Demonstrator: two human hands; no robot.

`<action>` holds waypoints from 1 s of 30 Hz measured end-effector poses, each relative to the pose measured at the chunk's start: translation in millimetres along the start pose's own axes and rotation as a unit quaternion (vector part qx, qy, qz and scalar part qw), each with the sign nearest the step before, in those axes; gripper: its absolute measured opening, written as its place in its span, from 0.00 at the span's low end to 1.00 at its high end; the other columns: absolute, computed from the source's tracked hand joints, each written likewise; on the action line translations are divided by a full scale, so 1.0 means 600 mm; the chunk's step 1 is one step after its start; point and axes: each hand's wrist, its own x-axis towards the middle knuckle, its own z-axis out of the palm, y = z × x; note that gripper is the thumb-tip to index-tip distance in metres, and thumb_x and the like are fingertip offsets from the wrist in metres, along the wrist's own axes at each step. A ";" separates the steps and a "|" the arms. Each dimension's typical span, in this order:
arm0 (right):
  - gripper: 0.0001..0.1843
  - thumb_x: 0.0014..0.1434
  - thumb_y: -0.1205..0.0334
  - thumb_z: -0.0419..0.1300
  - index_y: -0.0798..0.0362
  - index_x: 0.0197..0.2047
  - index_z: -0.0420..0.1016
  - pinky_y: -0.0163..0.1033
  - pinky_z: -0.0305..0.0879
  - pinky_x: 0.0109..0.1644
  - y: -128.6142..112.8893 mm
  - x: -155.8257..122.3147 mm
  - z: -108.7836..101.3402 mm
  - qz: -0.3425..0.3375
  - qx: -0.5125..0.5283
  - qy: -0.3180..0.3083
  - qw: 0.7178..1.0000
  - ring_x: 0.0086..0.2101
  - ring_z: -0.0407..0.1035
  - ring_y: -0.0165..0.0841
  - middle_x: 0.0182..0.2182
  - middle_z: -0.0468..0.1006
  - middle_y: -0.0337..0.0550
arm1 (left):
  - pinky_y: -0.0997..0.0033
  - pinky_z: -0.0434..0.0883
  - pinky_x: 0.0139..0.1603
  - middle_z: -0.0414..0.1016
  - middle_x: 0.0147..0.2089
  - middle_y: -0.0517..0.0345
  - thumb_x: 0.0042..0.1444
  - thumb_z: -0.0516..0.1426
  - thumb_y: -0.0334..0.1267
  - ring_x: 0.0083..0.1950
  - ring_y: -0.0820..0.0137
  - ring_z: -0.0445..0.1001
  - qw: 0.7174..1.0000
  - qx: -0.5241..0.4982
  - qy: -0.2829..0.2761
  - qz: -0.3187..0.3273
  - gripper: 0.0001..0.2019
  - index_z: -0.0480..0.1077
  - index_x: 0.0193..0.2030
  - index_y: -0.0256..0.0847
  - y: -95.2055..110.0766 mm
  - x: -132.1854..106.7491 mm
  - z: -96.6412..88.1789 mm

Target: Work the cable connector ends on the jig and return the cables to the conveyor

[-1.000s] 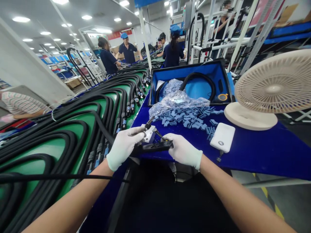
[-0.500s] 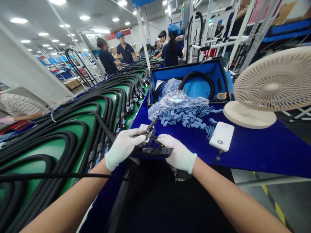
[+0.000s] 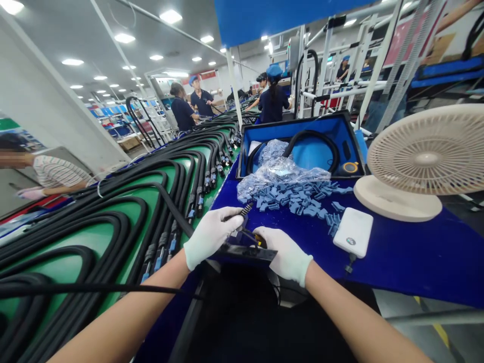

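My left hand (image 3: 214,234), in a white glove, pinches a small dark part with a ribbed, spring-like end (image 3: 246,209) that points up and away. A thin dark length (image 3: 247,233) runs from it towards my right hand (image 3: 285,254), also gloved. The right fingers are closed at a yellow-and-black piece (image 3: 260,241), mostly hidden by the glove. Below both hands is a black ledge (image 3: 251,253). Beyond them, many small blue clips (image 3: 298,197) lie heaped on the blue tabletop (image 3: 401,262).
Black cables (image 3: 124,212) in curved rows cover the green table on the left. Behind the clips are clear plastic wrap (image 3: 280,169) and a blue bin (image 3: 313,156). A white power bank (image 3: 353,233) and a beige fan (image 3: 425,159) stand right. Several people work beyond.
The camera view has tilted up and turned a little left, so everything sits lower and further right. Both hands keep their hold; more of the yellow piece shows at the right fingertips.
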 end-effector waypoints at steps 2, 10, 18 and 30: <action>0.01 0.60 0.65 0.59 0.52 0.36 0.71 0.37 0.58 0.35 0.006 0.011 0.011 0.018 -0.039 0.014 0.999 0.31 0.69 0.34 0.32 0.76 0.42 | 0.59 0.72 0.60 0.81 0.56 0.55 0.61 0.57 0.49 0.57 0.55 0.78 1.000 -0.007 0.005 0.002 0.21 0.79 0.55 0.43 -0.002 -0.002 -0.001; 0.11 0.56 0.73 0.55 0.51 0.40 0.73 0.38 0.65 0.41 0.016 0.007 0.009 -0.023 -0.026 0.010 0.999 0.36 0.73 0.36 0.36 0.79 0.42 | 0.59 0.75 0.56 0.83 0.51 0.54 0.59 0.60 0.46 0.53 0.56 0.80 0.998 -0.070 0.003 -0.003 0.18 0.78 0.53 0.41 0.004 0.006 0.004; 0.35 0.49 0.64 0.70 0.53 0.61 0.71 0.58 0.59 0.67 0.013 -0.032 -0.047 0.062 0.019 0.091 0.994 0.60 0.66 0.51 0.59 0.73 0.56 | 0.59 0.76 0.52 0.82 0.50 0.50 0.56 0.64 0.46 0.49 0.58 0.80 0.987 -0.149 0.059 0.006 0.21 0.77 0.54 0.37 0.004 0.005 0.016; 0.39 0.46 0.70 0.67 0.53 0.63 0.67 0.46 0.72 0.52 -0.033 -0.027 -0.004 0.160 0.307 0.114 0.931 0.46 0.74 0.39 0.50 0.77 0.47 | 0.64 0.71 0.51 0.78 0.43 0.55 0.57 0.60 0.36 0.46 0.62 0.75 0.970 0.105 -0.158 0.154 0.14 0.82 0.49 0.46 -0.011 0.009 0.036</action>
